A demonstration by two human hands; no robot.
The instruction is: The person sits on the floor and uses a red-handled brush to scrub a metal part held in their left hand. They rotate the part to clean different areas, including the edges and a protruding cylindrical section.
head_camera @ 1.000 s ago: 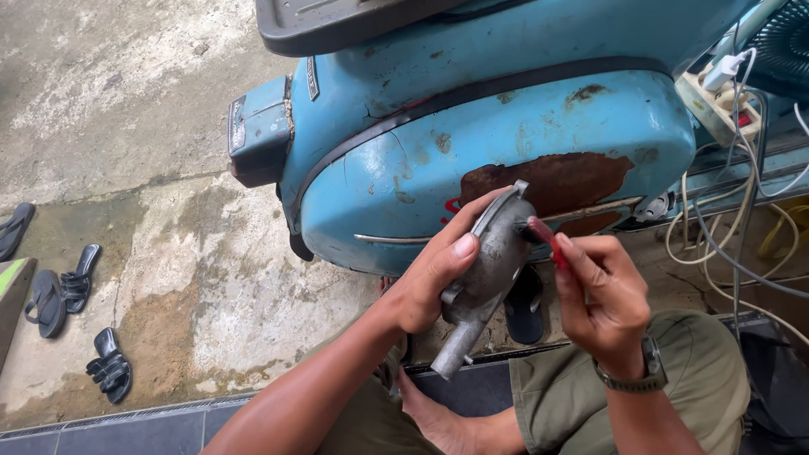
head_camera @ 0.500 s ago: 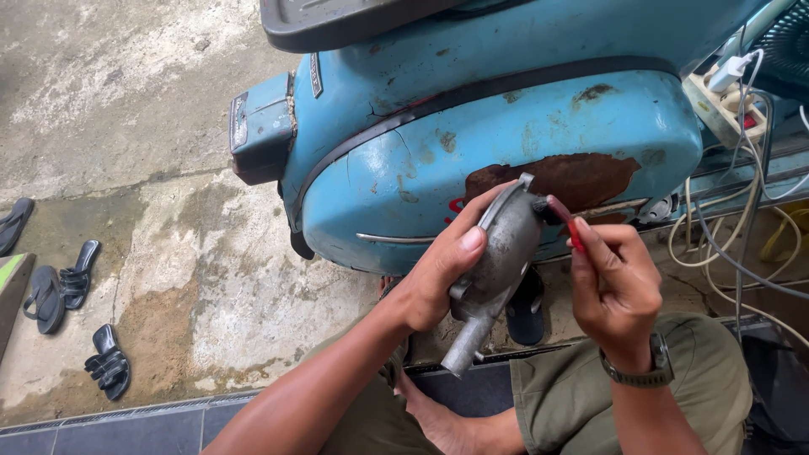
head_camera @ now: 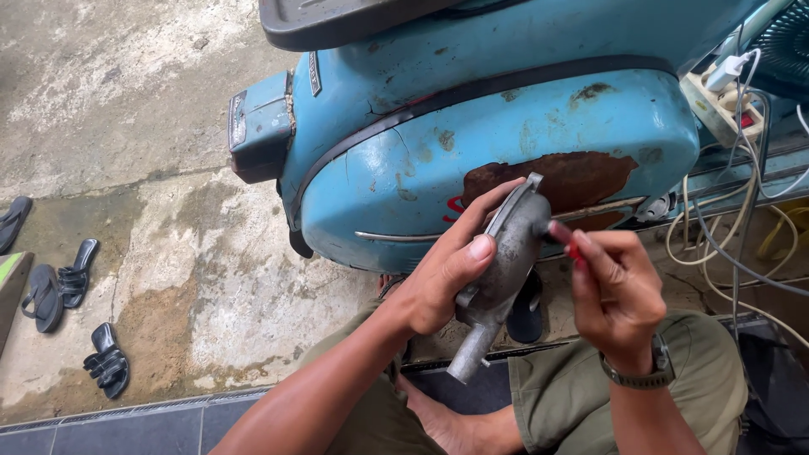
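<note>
My left hand (head_camera: 438,282) clamped round grey metal casting (head_camera: 501,270), pipe end pointing down toward my lap. My right hand (head_camera: 619,291) pinched shut on red-handled tool (head_camera: 566,243), tip at casting's upper edge, just beside left fingertips. Work on casting under way, judged unfinished. Blue scooter (head_camera: 506,143) beyond both hands; sandals (head_camera: 63,282) well left.

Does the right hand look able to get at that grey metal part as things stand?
Probably yes: the left hand holds the grey metal part up, and the right hand already has a red-handled tool at its upper end, nothing between.
</note>
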